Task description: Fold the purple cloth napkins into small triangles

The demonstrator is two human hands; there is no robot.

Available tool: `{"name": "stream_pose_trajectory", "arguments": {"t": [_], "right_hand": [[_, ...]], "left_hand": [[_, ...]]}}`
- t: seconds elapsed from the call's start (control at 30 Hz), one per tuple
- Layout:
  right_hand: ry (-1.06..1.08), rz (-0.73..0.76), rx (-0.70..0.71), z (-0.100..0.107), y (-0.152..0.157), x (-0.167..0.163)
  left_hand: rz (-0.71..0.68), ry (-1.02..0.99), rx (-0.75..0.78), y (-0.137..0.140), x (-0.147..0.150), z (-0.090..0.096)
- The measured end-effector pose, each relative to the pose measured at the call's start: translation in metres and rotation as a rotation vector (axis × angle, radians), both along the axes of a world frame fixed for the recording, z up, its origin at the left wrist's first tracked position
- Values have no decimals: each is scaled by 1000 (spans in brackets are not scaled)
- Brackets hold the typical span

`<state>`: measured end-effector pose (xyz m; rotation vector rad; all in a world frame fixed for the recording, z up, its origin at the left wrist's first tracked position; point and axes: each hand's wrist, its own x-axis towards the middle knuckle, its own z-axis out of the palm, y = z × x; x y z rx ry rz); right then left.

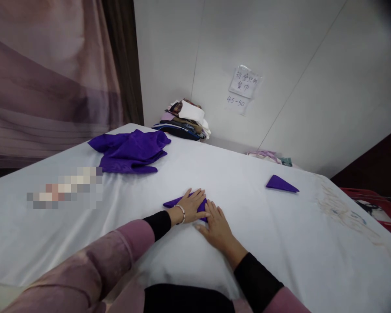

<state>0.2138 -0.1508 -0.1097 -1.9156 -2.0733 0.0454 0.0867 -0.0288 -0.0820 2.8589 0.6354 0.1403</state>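
A folded purple cloth napkin (171, 203) lies on the white-covered table in front of me, mostly hidden by my hands. My left hand (190, 206) rests flat on top of it, fingers stretched out, a bracelet at the wrist. Against its right edge lies my right hand (217, 225), palm down with fingers extended and their tips touching the cloth. Farther right sits a second purple napkin (281, 184), folded into a narrow triangle. A loose heap of purple cloths (133, 150) is at the back left.
The white tablecloth (247, 243) has beige embroidery at right. Beyond the table stand a pile of folded clothes (184, 119) and more fabric (269, 156) by the wall. A curtain (52, 78) hangs left; a red basket (384, 217) is at right. A patch at left is pixelated.
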Motion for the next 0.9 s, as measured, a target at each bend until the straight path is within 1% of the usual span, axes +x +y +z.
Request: {"name": "stream_pose_trajectory", "arguments": {"t": [0.13,0.2,0.3,0.47,0.53,0.6,0.67,0.7,0.73,0.77,0.8,0.87,0.9], "right_hand": [[-4,5,-22,2,0,0],[-6,5,-26,3,-1,0],[-7,3,-34,3,-1,0],[-4,1,-49,2,0,1],[0,0,-52,3,0,0],[4,-4,-65,5,0,0],[7,-10,-95,7,0,-1],[8,-12,-111,7,0,-1],[9,-13,-124,8,0,-1],[10,-15,-133,8,0,-2],[10,-15,-138,8,0,-2],[13,-16,-145,8,1,-1],[16,-17,-148,7,2,-1]], "left_hand": [[-7,-7,-15,6,-4,-7],[23,-9,-16,11,-10,-8],[117,-5,0,20,-27,-11],[319,52,38,38,-71,-15],[370,104,35,45,-87,-13],[438,159,26,49,-98,-7],[538,184,45,50,-98,1],[576,174,62,48,-94,4],[583,150,79,44,-87,8],[548,115,91,39,-77,11],[473,76,93,33,-66,12],[242,16,84,21,-42,12],[149,10,75,16,-31,11]]}}
